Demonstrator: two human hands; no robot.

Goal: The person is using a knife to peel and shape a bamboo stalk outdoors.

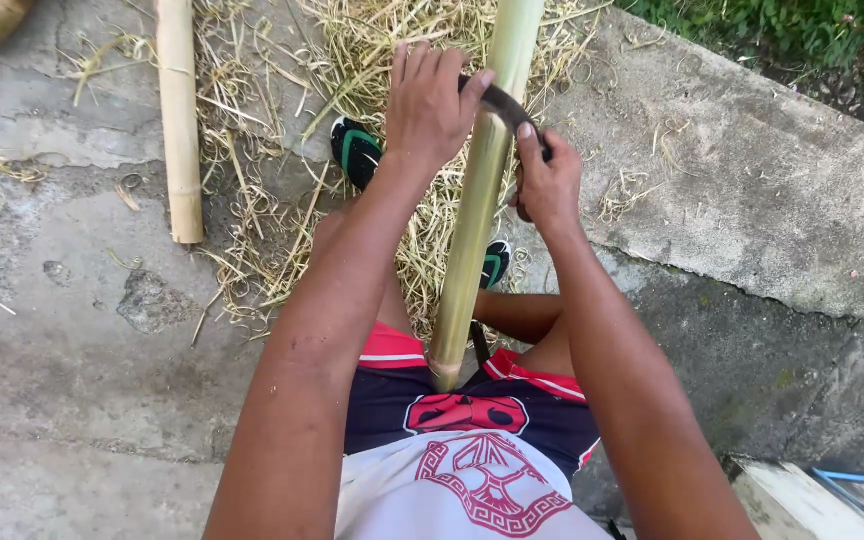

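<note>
So the green bamboo pole (479,190) runs pretty much straight away from the person, its near cut end resting at the lap between the knees and its far end going out of the top of the shot, long axis leaning just a bit to the right as it goes up. A curved dark blade (505,104) lies across it near the top. The left hand (430,105) sits on the blade's left end with fingers (422,60) laid flat and close together, and the right hand (549,182) is curled tight round the other end, probably the handle, though I can't really see it under the fingers. Room-wise: open cracked concrete floor (72,340) to the left, a raised concrete step (752,200) close on the right with grass (802,30) beyond its edge. Shavings (352,60) are piled under the pole around the sandalled feet (357,150). A second, pale bamboo piece (179,110) lies well apart on the left, also pointing away.
</note>
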